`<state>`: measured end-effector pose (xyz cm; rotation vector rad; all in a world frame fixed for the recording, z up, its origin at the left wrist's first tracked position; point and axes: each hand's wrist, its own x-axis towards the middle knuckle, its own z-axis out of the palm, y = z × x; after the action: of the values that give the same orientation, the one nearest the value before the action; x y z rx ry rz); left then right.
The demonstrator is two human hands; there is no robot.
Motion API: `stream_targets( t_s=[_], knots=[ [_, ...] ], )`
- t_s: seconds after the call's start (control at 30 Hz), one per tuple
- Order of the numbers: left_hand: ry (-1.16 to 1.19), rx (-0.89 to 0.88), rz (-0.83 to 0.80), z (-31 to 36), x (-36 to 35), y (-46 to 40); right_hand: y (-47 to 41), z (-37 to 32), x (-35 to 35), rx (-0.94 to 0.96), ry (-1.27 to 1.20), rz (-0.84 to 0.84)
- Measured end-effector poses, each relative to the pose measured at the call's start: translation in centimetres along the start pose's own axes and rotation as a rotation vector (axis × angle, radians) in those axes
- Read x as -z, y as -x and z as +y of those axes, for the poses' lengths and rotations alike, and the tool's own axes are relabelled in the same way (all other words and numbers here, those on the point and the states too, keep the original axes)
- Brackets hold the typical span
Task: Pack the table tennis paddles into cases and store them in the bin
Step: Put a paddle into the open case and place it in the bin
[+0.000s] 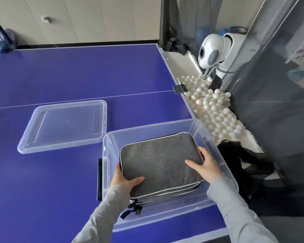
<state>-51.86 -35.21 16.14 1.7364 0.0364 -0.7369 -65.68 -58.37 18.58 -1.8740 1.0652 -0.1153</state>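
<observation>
Head view: one clear bin [197, 130], one lid [63, 125], two hands, one blue counter [77, 74].
Cases: one grey case [160, 162] on top inside the bin; white-piped edges of at least one more show beneath it, exact count unclear.
Left hand [125, 179]: grasps the near-left corner of the top case, thumb on its upper face, fingers round the edge.
Right hand [205, 165]: grasps the right edge of the same case, thumb on top, fingers curled over the far side.
Paddles: none visible; whether any are in the cases cannot be told.
Bin position: at the near right corner of the counter, its right wall just beside the counter's edge.
Lid position: flat on the counter, left of the bin and slightly farther away, a narrow gap between them.
Open room: bare blue surface left of and beyond the lid.
Beside the counter: many white balls [218, 109] in a trough along the right edge, one white ball machine [212, 50], black netting [242, 158].
</observation>
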Motion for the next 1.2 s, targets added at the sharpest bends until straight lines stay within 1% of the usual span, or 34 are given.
stream_targets(
  t_s=[0.27, 0.4, 0.53, 0.73, 0.8, 0.87, 1.0, 1.1, 1.2],
  knots=[
    [-0.12, 0.054, 0.057, -1.2, -0.6, -0.8, 0.2, 0.6, -0.7, 0.017, 0.032, 0.032],
    [-0.201, 0.094, 0.059, -1.7, -0.4, -1.1, 0.7, 0.7, -1.1, 0.039, 0.06, 0.064],
    [-0.289, 0.102, 0.07, -2.2, -0.3, -1.6, 0.6, 0.8, -1.5, 0.042, 0.07, 0.073],
    [-0.398, 0.084, 0.073, -0.9, -0.2, -0.3, 0.9, 0.6, -1.8, 0.021, 0.067, 0.128],
    [-0.434, 0.053, 0.059, -0.9, -0.3, -0.1, 1.1, 0.5, -1.7, 0.025, 0.065, 0.15],
    [-0.455, -0.02, 0.045, -0.8, -0.2, 0.2, 1.5, 0.0, -1.6, 0.055, 0.086, 0.2],
    [-0.499, -0.266, 0.012, 0.9, 0.7, 1.2, 2.2, -2.2, -1.6, 0.201, 0.171, 0.348],
    [-0.548, -0.387, -0.005, 3.3, 2.5, 2.3, 2.0, -4.8, -2.3, 0.293, 0.19, 0.373],
    [-0.537, -0.483, 0.053, 4.9, 5.7, 2.4, 1.4, -7.5, -4.0, 0.371, 0.201, 0.365]
  ],
)
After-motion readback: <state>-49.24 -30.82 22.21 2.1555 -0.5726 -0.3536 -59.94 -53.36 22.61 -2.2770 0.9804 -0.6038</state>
